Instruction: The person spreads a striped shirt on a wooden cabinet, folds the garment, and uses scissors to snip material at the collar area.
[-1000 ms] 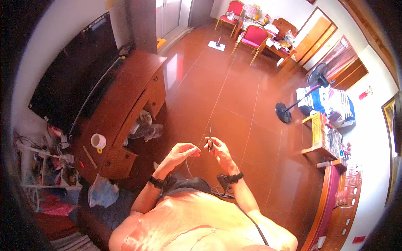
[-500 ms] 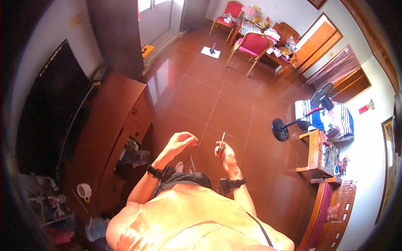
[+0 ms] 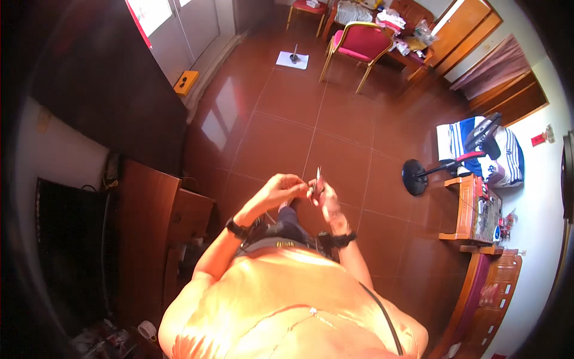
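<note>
My right hand (image 3: 326, 200) is closed round a small pair of scissors (image 3: 318, 174), their narrow metal blades pointing away from me. Its fingers cover most of the handles. Close beside it, my left hand (image 3: 283, 190) has its fingers pinched together, the tips near or touching the right hand's fingers. Whatever the left fingers hold, if anything, is too small to make out. Both hands are in front of my waist, above the brown tiled floor (image 3: 287, 143), with a dark band on each wrist.
Ahead on the floor lies a white sheet (image 3: 284, 59) with a small dark stand (image 3: 294, 58) on it. A red chair (image 3: 362, 43) stands beyond. To the right are a black fan (image 3: 414, 177), a wooden table (image 3: 465, 206) and a wooden bench (image 3: 495, 287). A wooden cabinet (image 3: 146, 227) is at left.
My left hand has moved right and forward, up to the right hand, which has risen slightly with the scissors. The view has shifted, and one leg now shows further forward.
</note>
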`<state>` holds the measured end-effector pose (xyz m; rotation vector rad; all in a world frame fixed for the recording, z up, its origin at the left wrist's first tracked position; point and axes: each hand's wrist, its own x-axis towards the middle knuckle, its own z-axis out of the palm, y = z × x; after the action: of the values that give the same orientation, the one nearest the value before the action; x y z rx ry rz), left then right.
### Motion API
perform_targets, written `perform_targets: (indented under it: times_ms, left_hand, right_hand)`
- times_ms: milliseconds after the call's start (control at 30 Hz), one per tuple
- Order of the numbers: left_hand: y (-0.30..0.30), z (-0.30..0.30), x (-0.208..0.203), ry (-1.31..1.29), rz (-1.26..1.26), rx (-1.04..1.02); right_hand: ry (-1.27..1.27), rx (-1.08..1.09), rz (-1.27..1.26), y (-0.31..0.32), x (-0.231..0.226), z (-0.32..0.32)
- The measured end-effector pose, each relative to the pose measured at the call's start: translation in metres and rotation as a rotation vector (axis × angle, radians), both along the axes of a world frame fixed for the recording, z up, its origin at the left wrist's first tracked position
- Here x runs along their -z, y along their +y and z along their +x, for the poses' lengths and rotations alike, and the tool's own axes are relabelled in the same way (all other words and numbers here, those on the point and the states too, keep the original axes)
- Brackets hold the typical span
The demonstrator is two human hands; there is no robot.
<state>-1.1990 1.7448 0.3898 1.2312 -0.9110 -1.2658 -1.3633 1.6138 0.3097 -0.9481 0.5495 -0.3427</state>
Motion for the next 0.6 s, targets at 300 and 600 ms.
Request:
perform_targets:
  times_ms: [300, 600]
  left_hand:
    - [-0.162, 0.144, -0.027, -0.047, 0.054, -0.246]
    - [-0.277, 0.270, -0.001, 0.017, 0.113, -0.387]
  right_hand:
    - [0.058, -0.143, -0.088, -0.202, -0.041, 0.153]
    - [0.122, -0.102, 0.057, -0.345, -0.012, 0.265]
